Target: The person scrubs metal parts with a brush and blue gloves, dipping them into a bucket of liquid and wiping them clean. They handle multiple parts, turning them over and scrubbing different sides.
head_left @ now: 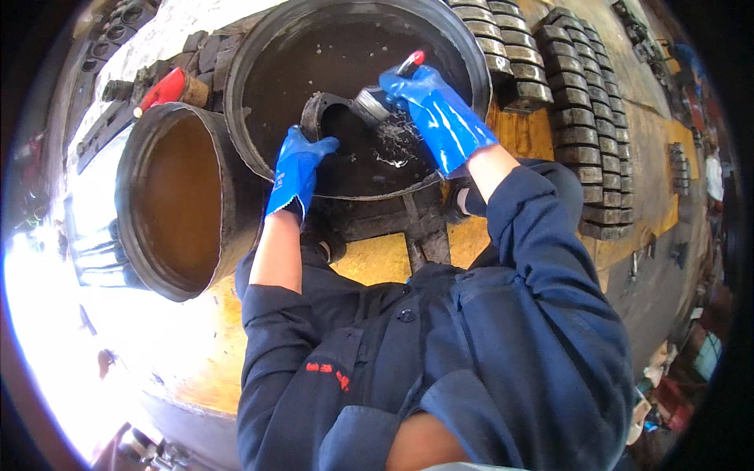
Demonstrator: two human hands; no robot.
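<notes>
My left hand [300,163], in a blue rubber glove, grips the near left side of a dark metal ring-shaped part [311,116]. That part is held tilted over a wide round tub [238,129] of dark liquid. In my right hand [430,98], gloved the same way, is a brush [372,105] with a red-tipped handle. Its bristle end lies against the right side of the ring part. Pale streaks of foam float on the liquid below the brush. The fingers of my right hand wrap around the handle and partly hide it.
A smaller round tub [128,204] of brown liquid stands to the left. Behind it lies a red-handled tool [162,92]. Stacked rows of dark curved metal parts [577,118] fill the right side. Yellow boards [373,260] lie under my feet.
</notes>
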